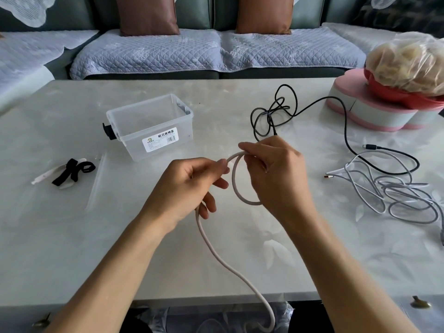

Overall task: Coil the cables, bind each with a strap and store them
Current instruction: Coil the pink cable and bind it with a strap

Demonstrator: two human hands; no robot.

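Note:
A thick pale pink cable (217, 254) runs from below the table's front edge up into my left hand (185, 188), which grips it. From there it curves into one loop above the table; my right hand (276, 169) pinches the top of that loop. A tangled black cable (346, 126) lies at the back right of the table. A loose grey cable (396, 195) lies at the right. Black straps (72, 173) lie at the left. An uncovered clear plastic storage box (150, 127) stands behind my hands.
A pink and grey heart-shaped box (374, 114) with a red bowl of bagged food (408, 66) stands at the back right. A white strip (43, 176) lies by the straps. A sofa with brown cushions is behind the marble table (72, 236).

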